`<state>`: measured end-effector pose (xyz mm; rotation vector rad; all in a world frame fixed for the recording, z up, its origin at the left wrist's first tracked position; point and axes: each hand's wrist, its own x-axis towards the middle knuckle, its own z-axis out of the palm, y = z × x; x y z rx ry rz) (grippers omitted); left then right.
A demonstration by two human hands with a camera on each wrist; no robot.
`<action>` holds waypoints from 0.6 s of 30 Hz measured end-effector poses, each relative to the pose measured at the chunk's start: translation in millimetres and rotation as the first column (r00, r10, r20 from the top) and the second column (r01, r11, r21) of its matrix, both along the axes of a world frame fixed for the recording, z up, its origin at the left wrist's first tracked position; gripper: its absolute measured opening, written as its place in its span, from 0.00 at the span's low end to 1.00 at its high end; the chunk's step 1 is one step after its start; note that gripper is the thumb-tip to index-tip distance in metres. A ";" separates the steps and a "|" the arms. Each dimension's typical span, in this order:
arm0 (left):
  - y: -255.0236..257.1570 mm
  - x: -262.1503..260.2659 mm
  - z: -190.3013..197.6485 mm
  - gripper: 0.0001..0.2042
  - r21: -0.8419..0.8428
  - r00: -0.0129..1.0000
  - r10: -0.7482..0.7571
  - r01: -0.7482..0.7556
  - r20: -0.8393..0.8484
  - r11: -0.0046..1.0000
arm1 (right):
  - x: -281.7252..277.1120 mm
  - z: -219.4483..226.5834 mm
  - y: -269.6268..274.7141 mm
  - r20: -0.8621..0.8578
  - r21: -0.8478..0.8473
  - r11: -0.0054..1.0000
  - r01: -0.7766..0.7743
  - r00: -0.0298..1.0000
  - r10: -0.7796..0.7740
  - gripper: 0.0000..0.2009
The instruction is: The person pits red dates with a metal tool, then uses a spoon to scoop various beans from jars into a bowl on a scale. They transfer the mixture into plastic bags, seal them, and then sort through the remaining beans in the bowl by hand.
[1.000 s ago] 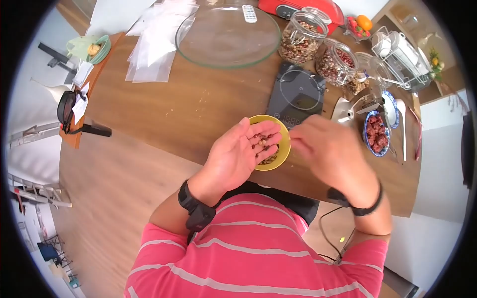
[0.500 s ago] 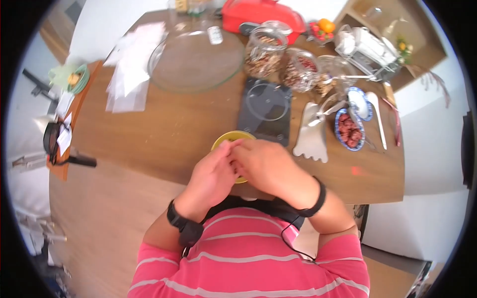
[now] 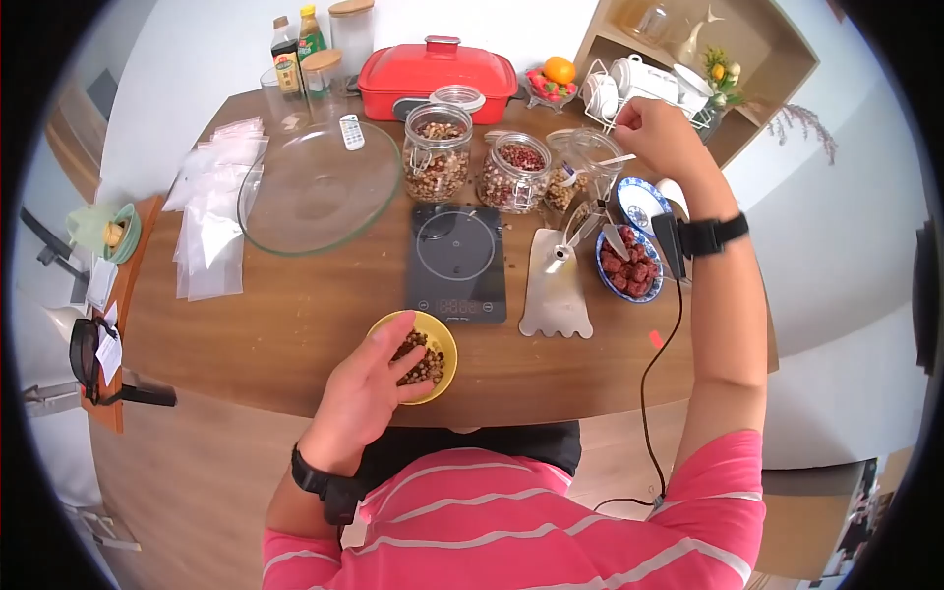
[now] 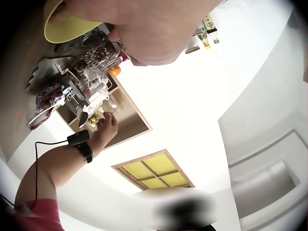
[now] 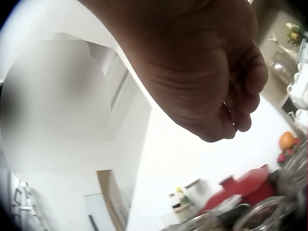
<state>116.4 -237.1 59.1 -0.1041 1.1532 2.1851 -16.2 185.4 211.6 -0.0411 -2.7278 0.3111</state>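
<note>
In the head view my left hand [image 3: 354,398] is at the left rim of a yellow bowl [image 3: 447,371], its fingers loosely spread over the rim. Brown beans or nuts [image 3: 430,364] lie inside the bowl. The left wrist view shows that hand large across the top, with the yellow bowl [image 4: 67,29] beside it. Out to the right, my right hand [image 3: 659,138] is raised with curled fingers above a glass jar [image 3: 565,187], near a white handle [image 3: 618,159] that sticks out of it. Nothing shows between the curled fingers [image 5: 248,96] in the right wrist view.
A black digital scale [image 3: 457,261] lies beyond the bowl, beside a metal stand [image 3: 556,300]. Further right is a blue-and-white dish [image 3: 629,285] of dark red pieces. Behind stand filled glass jars [image 3: 438,162] and a red cooker [image 3: 433,79]. A large glass plate [image 3: 320,197] lies left.
My hands were together over the bowl half a second ago. Since then my right hand has moved up and right, away from the left. The head view has shifted, and more of the table's back shows.
</note>
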 end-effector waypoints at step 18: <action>-51.4 -33.3 -56.2 0.10 -0.511 0.857 0.162 -0.432 -0.489 0.743 | 81.4 9.0 -74.0 -0.261 -0.205 0.976 -0.071 0.965 0.015 0.09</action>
